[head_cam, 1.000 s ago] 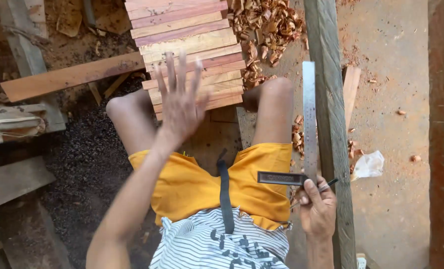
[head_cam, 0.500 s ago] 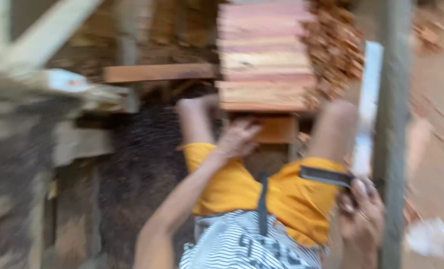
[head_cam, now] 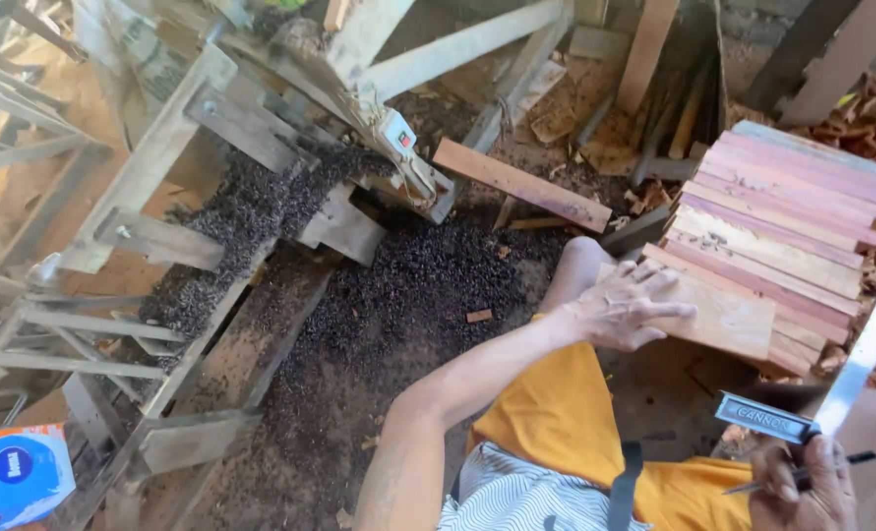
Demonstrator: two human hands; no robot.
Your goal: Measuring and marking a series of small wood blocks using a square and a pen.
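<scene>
We see the left hand (head_cam: 623, 307) laid flat on the near end of a board (head_cam: 718, 317), fingers spread and thumb along its edge, pressing on it rather than wrapped around it; that board lies at the front of a stack (head_cam: 787, 221) of pink and pale planks, just over the left knee. The right hand (head_cam: 802, 487) sits at the bottom right, its grip closed on the dark stock of a square (head_cam: 821, 393), whose steel blade runs up and right out of view, with a pencil (head_cam: 802, 477) pinched in the same fingers. Yellow shorts (head_cam: 566, 423) fill the lower middle. Dark shavings (head_cam: 398, 295) cover the floor to the left, beside a grey wooden frame (head_cam: 162, 187) and a loose plank (head_cam: 521, 184).
</scene>
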